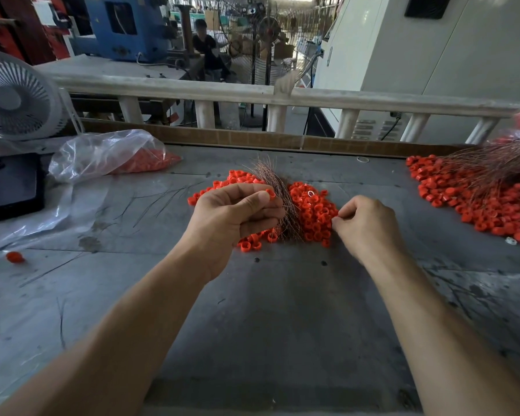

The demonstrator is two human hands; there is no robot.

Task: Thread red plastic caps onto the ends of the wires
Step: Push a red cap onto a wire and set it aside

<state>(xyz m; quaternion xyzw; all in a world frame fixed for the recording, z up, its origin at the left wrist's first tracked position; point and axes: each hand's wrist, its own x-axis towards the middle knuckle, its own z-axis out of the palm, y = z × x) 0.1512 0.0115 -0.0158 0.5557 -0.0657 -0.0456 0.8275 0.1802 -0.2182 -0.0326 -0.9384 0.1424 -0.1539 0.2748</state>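
- We are pinching one red cap (270, 193) between thumb and forefinger of our left hand (233, 217), its lower fingers curling round the bundle of wires (284, 202).
- Our right hand (368, 225) is closing its fingertips at the edge of the cap pile (311, 211); whether anything is between them, we cannot tell.
- We are judging the caps light, hard and slippery, best gripped by their sides; the wires look thin and springy, so we are holding near the tips.
- The bundle is rising above the pile, between our hands.
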